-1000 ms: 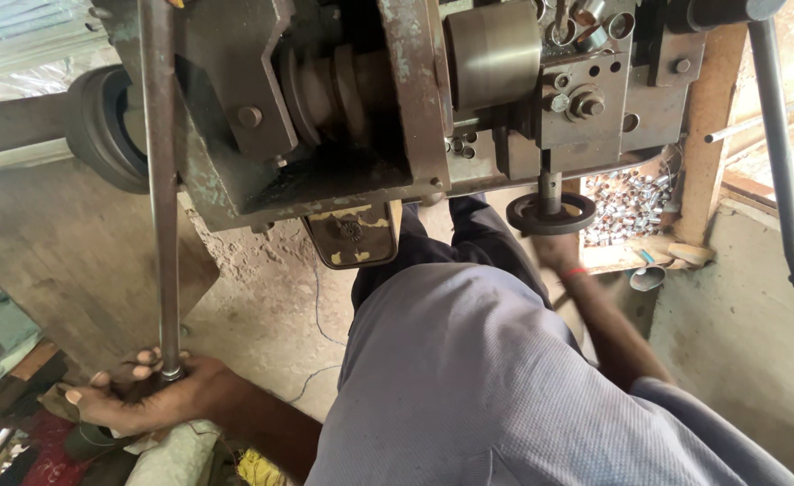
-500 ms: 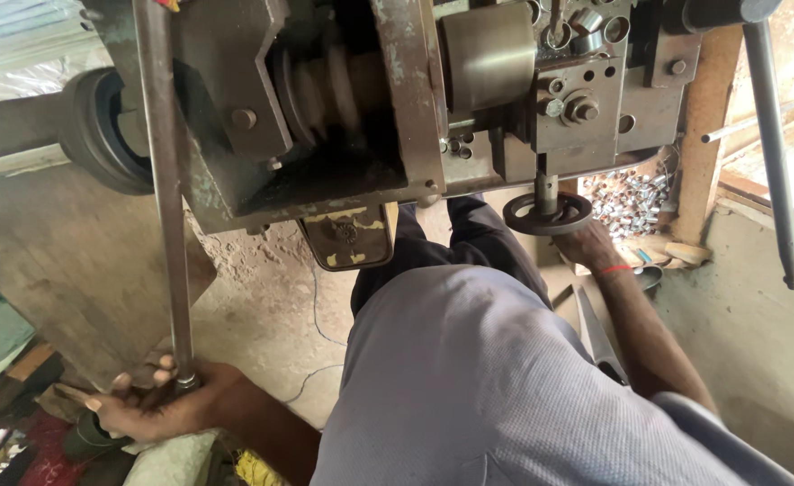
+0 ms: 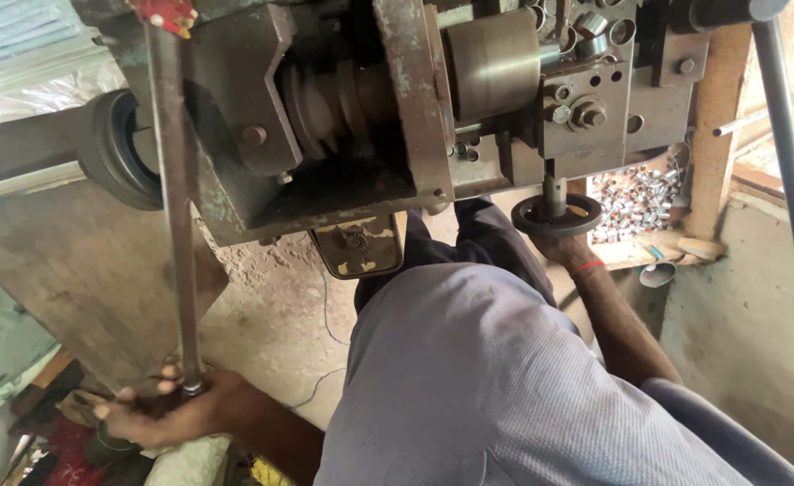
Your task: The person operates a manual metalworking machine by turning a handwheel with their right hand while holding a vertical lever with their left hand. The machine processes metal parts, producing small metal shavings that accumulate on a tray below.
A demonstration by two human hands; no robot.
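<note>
Hands are on two parts of one big old machine (image 3: pixel 343 135). The left hand (image 3: pixel 158 414) is low down on the left, with its fingers curled tight around the bottom end of one long metal lever (image 3: pixel 176 216). That lever runs straight up to the top of the machine, where it has one red tip (image 3: pixel 165 13). The right hand (image 3: pixel 559 245) is under one small round black wheel (image 3: pixel 556 214) on the right side of the machine; it touches the wheel from below, but I cannot tell how tightly it grips. One red band (image 3: pixel 586 266) sits on that wrist. A second long bar (image 3: pixel 785 144) hangs at the far right. Behind the wheel lies a heap of small shiny metal rings (image 3: pixel 640 198), too many to count. Dusty floor (image 3: pixel 280 306) is below.
</note>
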